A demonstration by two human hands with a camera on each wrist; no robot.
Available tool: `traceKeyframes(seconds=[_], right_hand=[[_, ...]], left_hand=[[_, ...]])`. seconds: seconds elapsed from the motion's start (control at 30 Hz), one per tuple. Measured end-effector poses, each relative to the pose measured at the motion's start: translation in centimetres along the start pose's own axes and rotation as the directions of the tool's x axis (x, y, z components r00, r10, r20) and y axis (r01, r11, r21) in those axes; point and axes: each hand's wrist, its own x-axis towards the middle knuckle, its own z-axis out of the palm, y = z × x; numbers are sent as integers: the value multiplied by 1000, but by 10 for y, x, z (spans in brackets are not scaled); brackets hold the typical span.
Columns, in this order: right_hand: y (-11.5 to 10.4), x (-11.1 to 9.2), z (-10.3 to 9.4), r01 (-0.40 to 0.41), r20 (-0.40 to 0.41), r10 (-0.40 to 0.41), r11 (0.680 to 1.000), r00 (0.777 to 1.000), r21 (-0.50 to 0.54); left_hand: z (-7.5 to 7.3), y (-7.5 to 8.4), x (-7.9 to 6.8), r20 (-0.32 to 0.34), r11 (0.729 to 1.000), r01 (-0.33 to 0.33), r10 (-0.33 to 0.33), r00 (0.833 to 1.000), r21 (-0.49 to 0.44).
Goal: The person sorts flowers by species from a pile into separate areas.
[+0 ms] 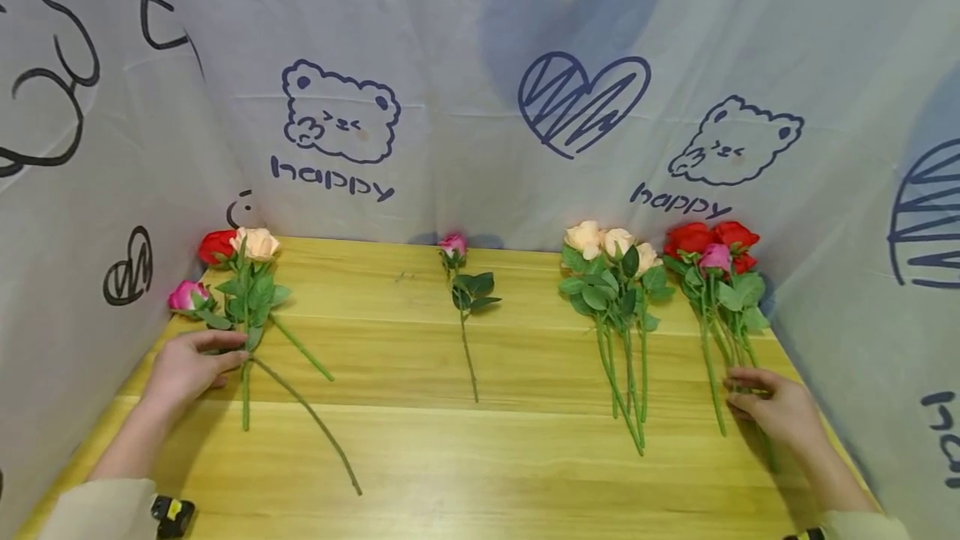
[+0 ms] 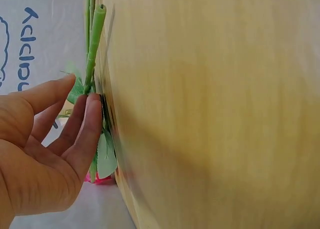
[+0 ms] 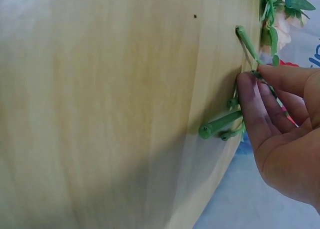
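Note:
At the left of the head view, my left hand (image 1: 191, 369) is beside a small group of roses: a red rose (image 1: 216, 247), a peach rose (image 1: 257, 244) and a pink rose (image 1: 187, 297). Its fingertips reach a green stem (image 2: 95, 46), and a gap shows between thumb and fingers in the left wrist view. On the right, my right hand (image 1: 776, 407) is at the lower stems of red roses (image 1: 688, 238) and a pink rose (image 1: 716, 257). Between its thumb and finger it pinches a thin stem (image 3: 255, 73); which bloom belongs to that stem is hidden.
A single pink rose (image 1: 453, 245) lies mid-table near the back. Right of it lies a bunch of peach roses (image 1: 585, 237), stems toward me. White printed cloth (image 1: 450, 107) walls the wooden table (image 1: 525, 473) at the back and sides.

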Motion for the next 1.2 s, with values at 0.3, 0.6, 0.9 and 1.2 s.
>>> traceKeyframes(seconds=[0.3,0.6,0.9,1.2], right_hand=[[1,-1,4,26,-25,-30,985,999,-173],[2,0,5,27,-46,-40,967,998,-253],[4,-1,6,22,-49,-34,973,998,-230],[0,0,13,3,-54,-9,994,999,-110]], left_hand=[[4,-2,4,30,1000,9,-9,1000,-23],[7,-4,6,28,997,23,-22,999,-71],[6,0,2,51,992,17,-11,999,-122],[3,6,2,64,991,54,-46,997,-124]])
